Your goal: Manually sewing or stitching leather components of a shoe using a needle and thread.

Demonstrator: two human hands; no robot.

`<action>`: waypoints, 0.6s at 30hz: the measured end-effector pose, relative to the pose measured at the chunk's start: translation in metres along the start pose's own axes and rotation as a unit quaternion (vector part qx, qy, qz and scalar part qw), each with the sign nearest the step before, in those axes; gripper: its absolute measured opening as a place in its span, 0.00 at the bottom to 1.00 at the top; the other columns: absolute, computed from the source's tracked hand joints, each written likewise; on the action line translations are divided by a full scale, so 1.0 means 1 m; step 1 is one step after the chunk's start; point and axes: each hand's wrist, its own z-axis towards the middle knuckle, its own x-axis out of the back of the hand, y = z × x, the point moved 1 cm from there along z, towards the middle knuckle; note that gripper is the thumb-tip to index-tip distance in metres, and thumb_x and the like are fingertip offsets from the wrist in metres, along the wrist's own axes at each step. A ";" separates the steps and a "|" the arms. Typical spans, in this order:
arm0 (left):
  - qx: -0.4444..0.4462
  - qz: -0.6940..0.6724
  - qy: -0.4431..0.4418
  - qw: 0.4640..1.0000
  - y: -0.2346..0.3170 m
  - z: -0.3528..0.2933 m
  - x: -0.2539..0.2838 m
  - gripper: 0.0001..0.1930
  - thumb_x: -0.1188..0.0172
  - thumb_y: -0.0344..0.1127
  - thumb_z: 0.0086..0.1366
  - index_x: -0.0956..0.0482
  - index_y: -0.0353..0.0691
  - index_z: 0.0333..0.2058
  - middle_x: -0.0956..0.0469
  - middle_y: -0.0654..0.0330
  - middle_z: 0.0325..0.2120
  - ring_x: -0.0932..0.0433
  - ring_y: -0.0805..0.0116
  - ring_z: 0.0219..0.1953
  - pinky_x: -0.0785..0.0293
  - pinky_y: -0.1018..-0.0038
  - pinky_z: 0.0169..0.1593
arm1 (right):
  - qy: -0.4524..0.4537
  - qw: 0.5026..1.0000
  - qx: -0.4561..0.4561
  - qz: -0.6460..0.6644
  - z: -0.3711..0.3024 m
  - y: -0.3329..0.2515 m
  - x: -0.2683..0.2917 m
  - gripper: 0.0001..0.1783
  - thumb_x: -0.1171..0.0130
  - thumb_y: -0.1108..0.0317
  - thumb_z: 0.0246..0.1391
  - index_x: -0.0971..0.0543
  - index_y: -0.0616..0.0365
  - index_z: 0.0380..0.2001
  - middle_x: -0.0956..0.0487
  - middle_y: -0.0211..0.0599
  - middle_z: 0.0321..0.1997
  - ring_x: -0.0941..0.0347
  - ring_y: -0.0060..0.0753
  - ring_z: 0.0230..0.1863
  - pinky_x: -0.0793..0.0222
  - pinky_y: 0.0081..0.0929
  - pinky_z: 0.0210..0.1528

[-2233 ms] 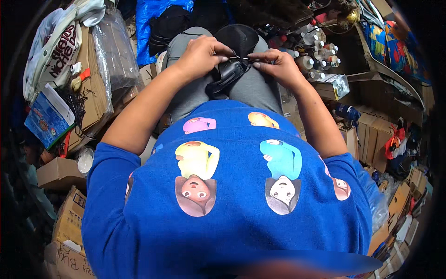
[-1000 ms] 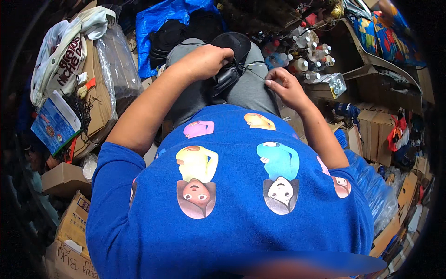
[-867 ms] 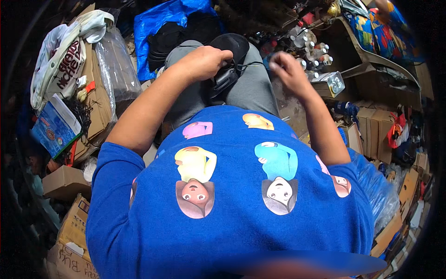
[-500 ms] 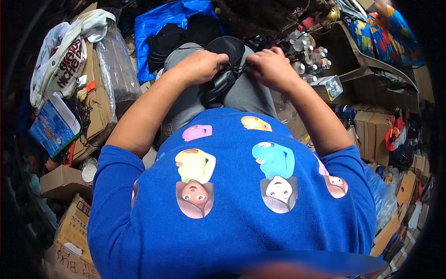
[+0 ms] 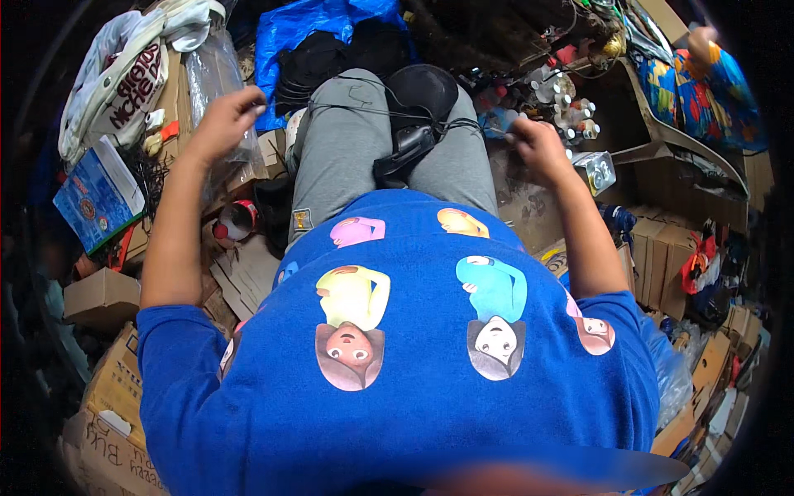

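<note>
Across my grey-trousered thighs lie thin black cords (image 5: 351,108), spread in loose loops and gathered at a knot. Between my legs rests a rounded black pad-like piece (image 5: 422,89), its kind unclear. A glossy black piece (image 5: 404,155), perhaps plastic, lies just below it. My right hand (image 5: 542,149) is out beyond my right thigh, fingers closed, with a cord end running toward its fingertips. Off to the left, my left hand (image 5: 227,120) hangs in the air with curled fingers pressed together; whatever they hold, if anything, is too small to make out.
A blue plastic sheet (image 5: 273,50) with black pieces lies ahead of my knees. Several plastic bottles (image 5: 571,116) and an open cardboard box (image 5: 691,174) stand at the right. A white cloth bag (image 5: 136,78) is at the left. A person's hand (image 5: 701,45) shows at top right.
Both hands have moved apart from over the black piece, the left one far to the left, the right one outward. The cords now lie spread across my thighs.
</note>
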 end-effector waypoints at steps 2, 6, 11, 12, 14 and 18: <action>0.083 -0.223 -0.011 0.971 -0.004 0.004 0.018 0.06 0.46 0.31 0.61 0.25 0.37 0.35 0.23 0.61 0.28 0.26 0.71 0.32 0.31 0.74 0.37 | -0.021 0.901 -0.095 0.423 0.005 0.008 0.009 0.09 0.41 0.66 0.51 0.23 0.60 0.33 0.23 0.27 0.28 0.29 0.20 0.34 0.35 0.21 0.40; -0.106 -0.525 0.076 0.841 0.074 0.041 0.029 0.07 0.46 0.34 0.64 0.26 0.36 0.35 0.28 0.64 0.28 0.28 0.72 0.35 0.33 0.77 0.44 | 0.084 0.692 -0.029 0.716 0.045 -0.043 0.004 0.12 0.46 0.62 0.57 0.25 0.60 0.37 0.24 0.35 0.36 0.29 0.25 0.39 0.35 0.34 0.51; -0.129 -0.700 -0.163 0.683 0.141 0.041 0.018 0.10 0.45 0.38 0.64 0.27 0.37 0.35 0.28 0.62 0.29 0.27 0.70 0.33 0.30 0.75 0.39 | -0.051 0.608 0.083 0.788 0.047 -0.099 0.005 0.12 0.51 0.58 0.60 0.28 0.55 0.38 0.26 0.30 0.33 0.30 0.25 0.35 0.34 0.31 0.45; -0.129 -0.699 -0.158 0.685 0.139 0.036 0.019 0.10 0.45 0.38 0.64 0.27 0.37 0.35 0.28 0.62 0.29 0.27 0.70 0.33 0.30 0.75 0.39 | -0.124 0.633 0.140 0.751 0.045 -0.095 0.004 0.13 0.51 0.56 0.60 0.28 0.55 0.35 0.26 0.29 0.32 0.30 0.23 0.34 0.33 0.26 0.41; 0.016 -0.271 -0.126 0.954 0.116 0.025 0.019 0.07 0.43 0.34 0.61 0.26 0.36 0.33 0.26 0.61 0.29 0.24 0.69 0.35 0.29 0.73 0.38 | -0.082 0.882 0.057 0.460 0.022 -0.080 0.000 0.13 0.44 0.59 0.55 0.23 0.57 0.37 0.25 0.31 0.30 0.32 0.22 0.31 0.36 0.20 0.34; -0.081 0.070 -0.018 0.994 0.045 0.004 0.069 0.09 0.39 0.26 0.52 0.26 0.33 0.34 0.26 0.56 0.31 0.24 0.63 0.34 0.28 0.73 0.40 | -0.007 0.991 -0.025 0.133 -0.028 0.008 0.000 0.15 0.41 0.60 0.53 0.21 0.54 0.42 0.20 0.40 0.39 0.25 0.27 0.40 0.32 0.24 0.44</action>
